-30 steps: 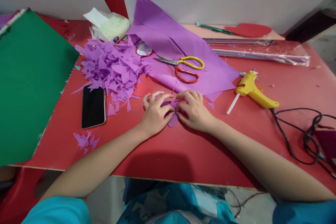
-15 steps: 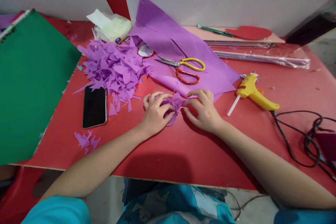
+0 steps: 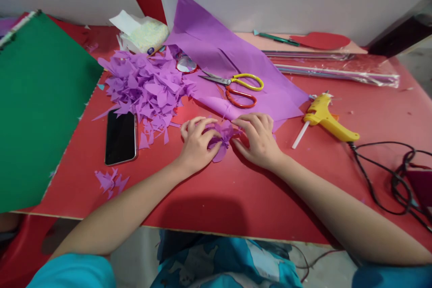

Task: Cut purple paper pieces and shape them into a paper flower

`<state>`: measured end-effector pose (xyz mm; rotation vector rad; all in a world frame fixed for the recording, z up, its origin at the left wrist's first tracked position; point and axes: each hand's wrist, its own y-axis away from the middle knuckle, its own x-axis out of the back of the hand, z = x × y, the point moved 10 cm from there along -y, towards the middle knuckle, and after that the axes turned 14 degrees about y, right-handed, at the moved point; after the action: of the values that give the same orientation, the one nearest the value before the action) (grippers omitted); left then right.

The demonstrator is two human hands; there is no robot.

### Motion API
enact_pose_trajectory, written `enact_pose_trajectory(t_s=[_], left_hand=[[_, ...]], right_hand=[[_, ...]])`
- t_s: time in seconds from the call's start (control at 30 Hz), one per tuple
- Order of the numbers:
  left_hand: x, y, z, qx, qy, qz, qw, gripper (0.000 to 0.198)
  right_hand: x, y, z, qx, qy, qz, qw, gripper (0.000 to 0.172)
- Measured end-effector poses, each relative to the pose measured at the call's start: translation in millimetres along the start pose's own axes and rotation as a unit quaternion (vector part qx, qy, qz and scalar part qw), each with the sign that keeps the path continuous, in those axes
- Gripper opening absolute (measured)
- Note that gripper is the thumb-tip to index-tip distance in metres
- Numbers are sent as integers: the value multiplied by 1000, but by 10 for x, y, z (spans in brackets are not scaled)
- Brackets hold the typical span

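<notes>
Paper flower (image 3: 222,137), pinched from both sides by left hand (image 3: 196,143) and right hand (image 3: 258,138), steadied on tabletop (image 3: 236,189), just before scissors (image 3: 236,86).

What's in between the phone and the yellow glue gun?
In the head view, both hands sit between the phone and glue gun: left hand and right hand pinching a small purple paper piece.

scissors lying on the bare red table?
No, the scissors lie on the big purple paper sheet, just beyond both hands, not on the bare red table.
</notes>
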<state>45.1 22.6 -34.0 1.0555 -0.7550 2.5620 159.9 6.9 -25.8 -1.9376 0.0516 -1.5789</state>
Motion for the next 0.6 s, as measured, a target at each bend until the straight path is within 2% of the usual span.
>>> enact_pose_trajectory(t_s=[0.2, 0.37, 0.47, 0.6], left_hand=[[29, -1, 9, -1, 15, 11, 1000, 5], [37, -1, 7, -3, 20, 13, 1000, 6], [30, 1, 5, -3, 18, 8, 1000, 6], [3, -2, 9, -8, 20, -15, 1000, 8]], right_hand=[[-77, -28, 141, -69, -98, -25, 993, 28], [-172, 24, 340, -189, -197, -84, 958, 27], [-165, 68, 385, -203, -173, -89, 960, 25], [-6, 70, 411, -169, -48, -48, 983, 24]])
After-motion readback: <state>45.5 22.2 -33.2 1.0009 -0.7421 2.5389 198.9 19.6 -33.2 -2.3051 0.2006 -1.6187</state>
